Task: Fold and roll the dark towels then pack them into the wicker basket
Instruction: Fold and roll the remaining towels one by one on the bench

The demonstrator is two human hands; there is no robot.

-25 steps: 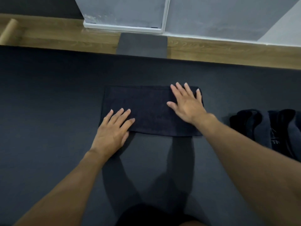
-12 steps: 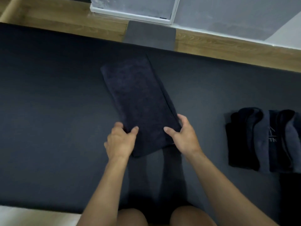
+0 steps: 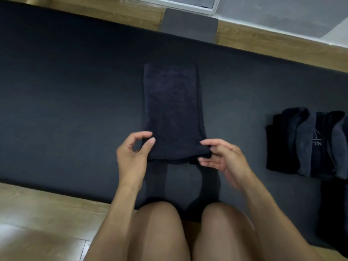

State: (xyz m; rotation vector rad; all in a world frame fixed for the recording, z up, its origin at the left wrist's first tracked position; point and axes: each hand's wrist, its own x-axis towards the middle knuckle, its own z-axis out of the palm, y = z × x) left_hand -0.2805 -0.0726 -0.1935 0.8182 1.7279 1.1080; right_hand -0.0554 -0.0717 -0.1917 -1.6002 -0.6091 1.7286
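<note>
A dark navy towel (image 3: 171, 108), folded into a narrow strip, lies lengthwise on the dark mat (image 3: 66, 91), running away from me. My left hand (image 3: 134, 154) is at its near left corner, thumb on top of the cloth and fingers curled at the edge. My right hand (image 3: 221, 157) pinches the near right corner between thumb and fingers, lifting it slightly. The wicker basket is not in view.
A pile of dark folded towels (image 3: 308, 146) sits on the mat at the right. Wooden floor (image 3: 37, 213) borders the mat near me and at the far side, where a grey block (image 3: 189, 25) stands by the wall. My bare knees (image 3: 160, 223) are at the bottom.
The towel went from lying crosswise under my flat hands to lengthwise; it has now straightened from a slant. Both hands hold its near end, and my view has tilted down.
</note>
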